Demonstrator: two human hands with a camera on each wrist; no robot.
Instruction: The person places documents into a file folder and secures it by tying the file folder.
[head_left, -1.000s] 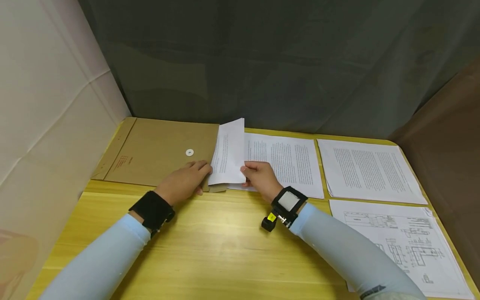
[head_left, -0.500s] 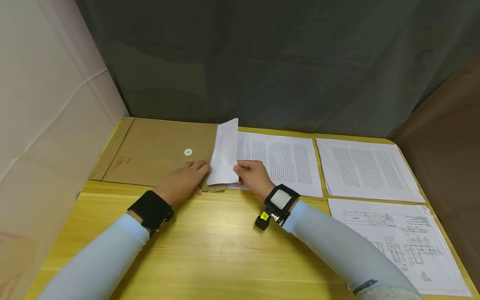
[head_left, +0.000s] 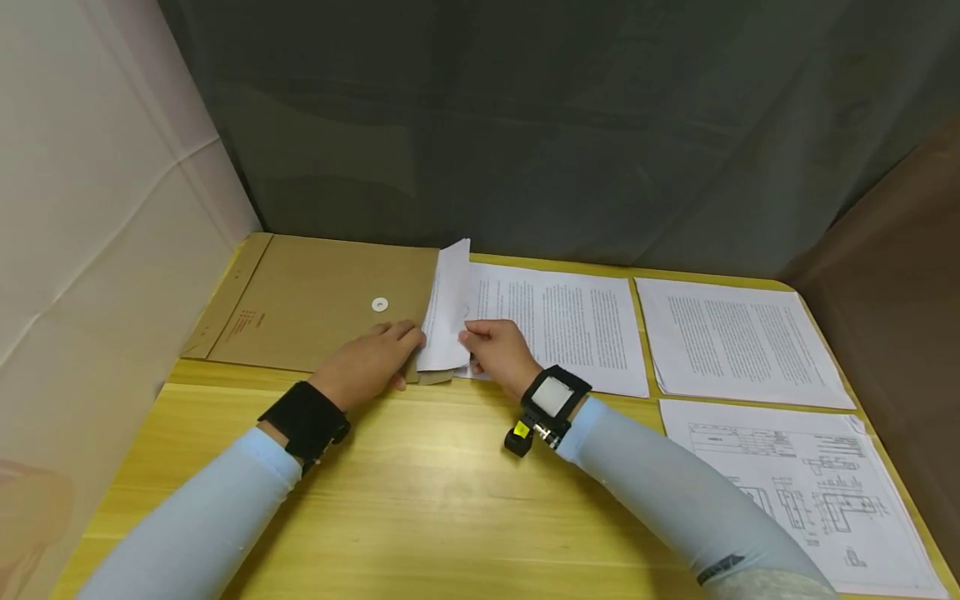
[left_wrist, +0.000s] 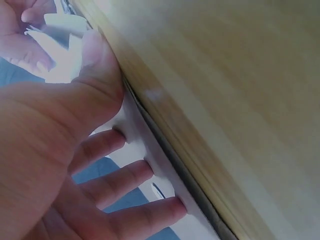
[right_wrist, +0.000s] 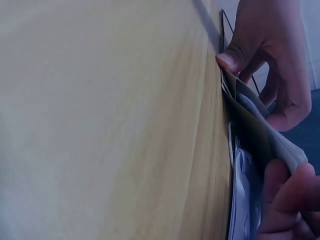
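A brown envelope (head_left: 315,296) with a white button lies at the table's back left. My left hand (head_left: 371,360) rests on its near right corner, fingers (left_wrist: 125,175) straight on the top layer and thumb at the near edge. My right hand (head_left: 491,350) pinches a white sheaf of printed paper (head_left: 447,308). The sheaf bows upward and its left side runs into the envelope's right end. The right wrist view shows the paper edges (right_wrist: 280,145) between my right fingertips (right_wrist: 285,192) and my left hand (right_wrist: 270,75). How deep the sheets reach is hidden.
Two printed text sheets (head_left: 577,321) (head_left: 742,342) lie along the back of the yellow wooden table (head_left: 420,492). A sheet of technical drawings (head_left: 817,492) lies at the near right. A dark curtain backs the table, with a white wall to the left.
My right hand has moved left with the sheaf, and less of the paper shows outside the envelope. My left hand has stayed on the envelope's corner.
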